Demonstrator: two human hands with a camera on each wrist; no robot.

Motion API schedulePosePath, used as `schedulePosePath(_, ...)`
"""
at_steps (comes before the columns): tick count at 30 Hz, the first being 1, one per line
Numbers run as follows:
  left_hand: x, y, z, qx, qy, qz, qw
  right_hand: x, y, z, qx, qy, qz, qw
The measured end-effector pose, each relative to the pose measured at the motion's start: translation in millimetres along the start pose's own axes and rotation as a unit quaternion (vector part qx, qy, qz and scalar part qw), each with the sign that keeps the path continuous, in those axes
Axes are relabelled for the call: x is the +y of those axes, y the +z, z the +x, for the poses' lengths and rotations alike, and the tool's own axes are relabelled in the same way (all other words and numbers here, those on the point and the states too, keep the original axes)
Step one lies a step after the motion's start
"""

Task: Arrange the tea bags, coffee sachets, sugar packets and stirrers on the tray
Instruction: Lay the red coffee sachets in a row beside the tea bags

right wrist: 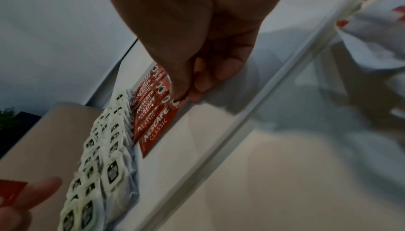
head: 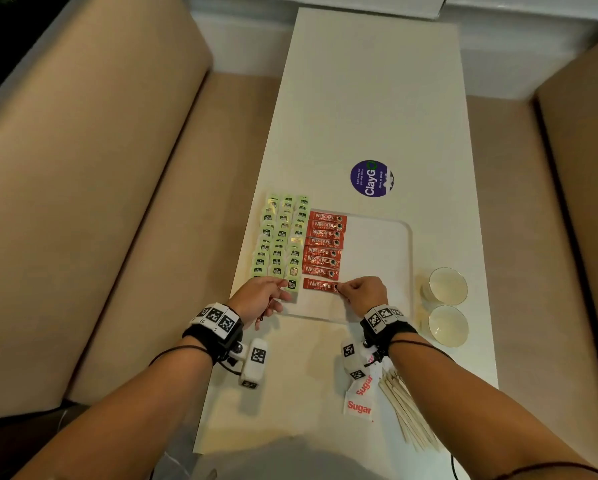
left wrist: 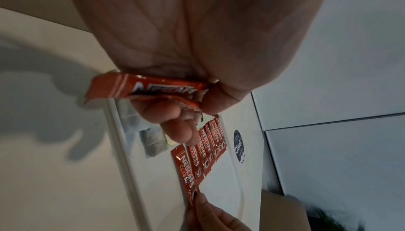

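The right hand (head: 363, 292) pinches the right-hand end of a red coffee sachet (head: 320, 284) that lies flat on the white tray (head: 380, 244), its long axis running left to right, parallel to the column of coffee sachets (head: 324, 242) already laid beyond it and set a small gap nearer the person than the last of them. The sachet reaches leftward from that grip toward the tea bags (head: 280, 237), which fill the tray's left part in three overlapping rows, so any squaring-up means sliding it away from the person to close the gap. The left hand (head: 261, 296) hovers at the tray's near-left corner, fingers curled round more red sachets (left wrist: 144, 87); how many it holds I cannot tell, perhaps two. The right hand is plainly the nearer to the piece being placed. Still off the tray, on the white surface (head: 367, 98) near the right forearm, lie the sugar packets (head: 359, 400) and a bundle of wooden stirrers (head: 408, 414), with the tray's right part bare to take them. Two empty cups (head: 446, 306) stand just right of the tray, and a round purple sticker (head: 371, 178) sits beyond it. Tan upholstered benches (head: 83, 202) flank the long surface on both sides.
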State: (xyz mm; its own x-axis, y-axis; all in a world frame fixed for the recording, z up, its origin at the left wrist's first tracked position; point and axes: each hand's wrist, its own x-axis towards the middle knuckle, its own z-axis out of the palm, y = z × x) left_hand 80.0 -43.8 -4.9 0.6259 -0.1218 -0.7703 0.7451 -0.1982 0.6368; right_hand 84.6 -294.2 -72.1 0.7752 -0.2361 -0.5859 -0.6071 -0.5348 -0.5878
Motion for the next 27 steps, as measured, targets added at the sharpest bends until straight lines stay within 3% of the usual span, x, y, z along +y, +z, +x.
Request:
schedulePosePath(15,-6.0,-0.4,15.3,-0.038,0.002,-0.082,0.996,-7.4,6.8,4.7,0.010,0.014,0.002,1.000)
schedulePosePath(27,-14.2,2.3,12.5,-0.034,0.020,-0.025,0.999,-9.7,5.8,1.1,0.008,0.018,-0.002,1.000)
